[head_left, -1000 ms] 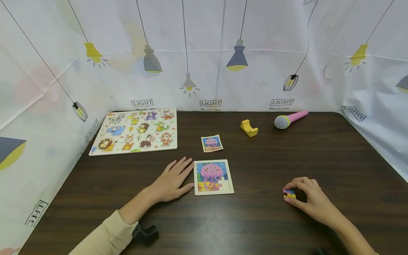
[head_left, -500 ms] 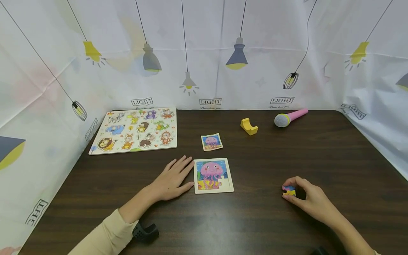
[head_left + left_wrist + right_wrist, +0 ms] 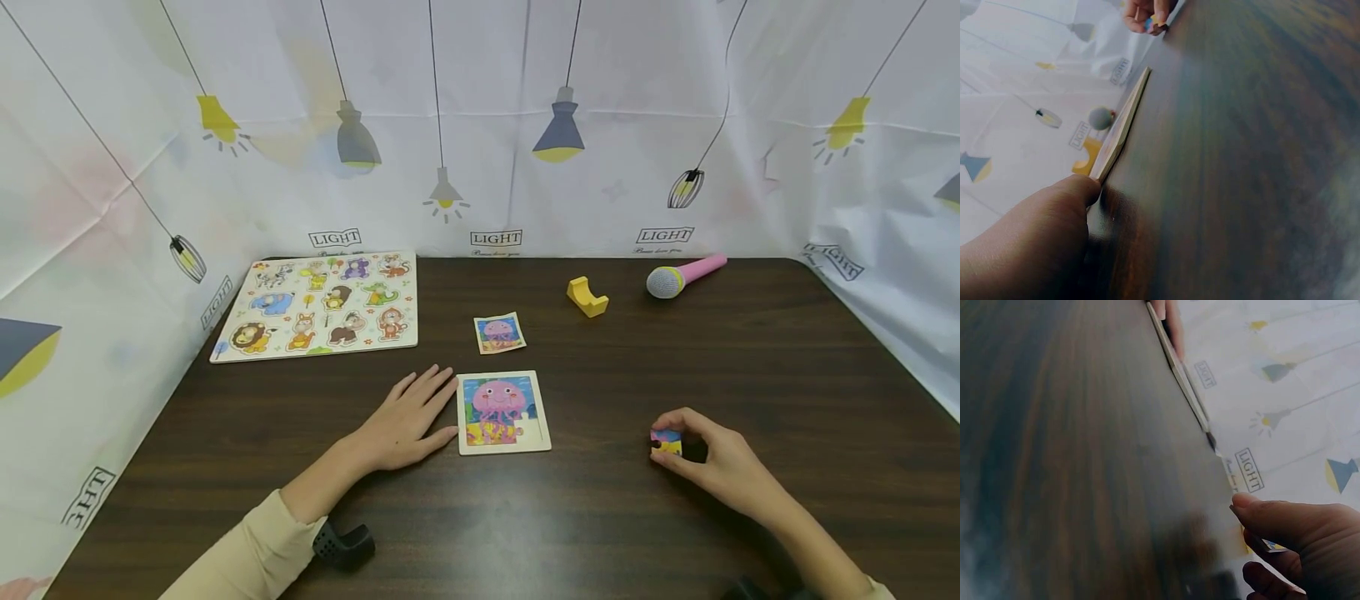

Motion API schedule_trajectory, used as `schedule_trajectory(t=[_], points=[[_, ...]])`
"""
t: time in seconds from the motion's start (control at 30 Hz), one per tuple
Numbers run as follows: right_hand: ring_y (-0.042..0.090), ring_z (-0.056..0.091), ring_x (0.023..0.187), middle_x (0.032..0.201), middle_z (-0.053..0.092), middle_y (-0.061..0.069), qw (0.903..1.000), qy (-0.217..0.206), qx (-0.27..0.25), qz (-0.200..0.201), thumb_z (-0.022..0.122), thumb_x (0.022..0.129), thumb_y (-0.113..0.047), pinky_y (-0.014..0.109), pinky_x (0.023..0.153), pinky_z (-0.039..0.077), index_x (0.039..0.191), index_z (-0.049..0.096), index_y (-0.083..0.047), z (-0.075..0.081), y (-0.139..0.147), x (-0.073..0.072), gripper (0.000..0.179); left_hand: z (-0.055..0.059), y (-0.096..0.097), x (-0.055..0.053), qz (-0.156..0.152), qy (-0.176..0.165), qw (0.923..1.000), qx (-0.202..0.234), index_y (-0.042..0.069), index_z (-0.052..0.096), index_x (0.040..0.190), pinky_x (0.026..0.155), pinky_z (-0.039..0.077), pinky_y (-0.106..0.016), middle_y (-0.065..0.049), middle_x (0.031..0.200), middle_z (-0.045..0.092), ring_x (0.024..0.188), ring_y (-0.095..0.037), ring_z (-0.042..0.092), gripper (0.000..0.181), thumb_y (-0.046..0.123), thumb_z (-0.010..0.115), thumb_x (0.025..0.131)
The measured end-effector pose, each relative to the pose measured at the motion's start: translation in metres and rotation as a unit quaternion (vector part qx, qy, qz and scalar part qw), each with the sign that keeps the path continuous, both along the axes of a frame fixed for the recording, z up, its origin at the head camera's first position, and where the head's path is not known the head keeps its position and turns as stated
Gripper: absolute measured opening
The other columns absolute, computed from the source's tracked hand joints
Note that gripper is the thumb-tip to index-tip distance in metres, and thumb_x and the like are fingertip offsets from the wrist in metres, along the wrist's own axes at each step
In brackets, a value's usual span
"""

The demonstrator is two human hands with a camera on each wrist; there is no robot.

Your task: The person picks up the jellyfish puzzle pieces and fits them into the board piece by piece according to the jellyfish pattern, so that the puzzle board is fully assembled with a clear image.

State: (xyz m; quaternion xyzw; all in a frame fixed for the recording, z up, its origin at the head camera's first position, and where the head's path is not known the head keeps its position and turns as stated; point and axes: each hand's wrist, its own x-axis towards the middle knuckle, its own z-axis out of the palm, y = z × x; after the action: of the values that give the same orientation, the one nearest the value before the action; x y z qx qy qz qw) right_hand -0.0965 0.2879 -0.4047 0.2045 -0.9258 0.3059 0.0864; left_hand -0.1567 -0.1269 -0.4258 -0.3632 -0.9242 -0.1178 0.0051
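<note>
A jellyfish jigsaw in a pale wooden tray [image 3: 534,433] lies mid-table in the head view, its lower right corner bare. My left hand [image 3: 405,429] rests flat on the table, fingers spread, with fingertips and thumb right at the tray's left edge. Off to the right, my right hand [image 3: 716,462] pinches a small blue, pink and yellow puzzle piece [image 3: 668,442] between thumb and fingers, above the table. Only a sliver of that puzzle piece [image 3: 1274,546] shows behind the thumb in the right wrist view.
Behind the tray lies a small jellyfish picture card [image 3: 498,333]. A large animal puzzle board [image 3: 352,304] fills the back left. Towards the back right are a yellow curved block [image 3: 587,298] and a pink toy microphone [image 3: 684,277]. A printed white cloth [image 3: 480,125] hangs behind the table.
My right hand has moved a little left and away from me with the puzzle piece still pinched. My left hand and the tray have stayed in place.
</note>
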Motion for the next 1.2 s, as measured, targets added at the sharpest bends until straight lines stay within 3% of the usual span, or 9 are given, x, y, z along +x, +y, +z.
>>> schedule_trajectory(t=[0.57,1.2], points=[[0.008,0.054,0.083,0.102,0.060,-0.006,0.9985,0.009,0.003,0.053,0.076,0.076,-0.017,0.029,0.073,0.050,0.107,0.059,-0.017,0.005,-0.042,-0.024,0.035,-0.001,0.000,-0.002,-0.003,0.007,1.0000,-0.001,0.007,0.022,0.146,0.108,0.012,-0.046,-0.010,0.151,0.018,0.138,-0.025,0.011,0.067,0.050,0.034,0.095],[0.007,0.056,0.089,0.102,0.059,-0.009,0.9929,-0.012,-0.029,0.115,0.073,0.078,-0.015,0.033,0.078,0.049,0.108,0.060,-0.016,0.006,-0.089,-0.040,0.032,-0.003,-0.001,-0.002,-0.002,0.016,0.9999,0.001,0.007,0.024,0.146,0.108,0.011,-0.046,-0.010,0.150,0.020,0.138,-0.025,0.011,0.066,0.049,0.034,0.096]])
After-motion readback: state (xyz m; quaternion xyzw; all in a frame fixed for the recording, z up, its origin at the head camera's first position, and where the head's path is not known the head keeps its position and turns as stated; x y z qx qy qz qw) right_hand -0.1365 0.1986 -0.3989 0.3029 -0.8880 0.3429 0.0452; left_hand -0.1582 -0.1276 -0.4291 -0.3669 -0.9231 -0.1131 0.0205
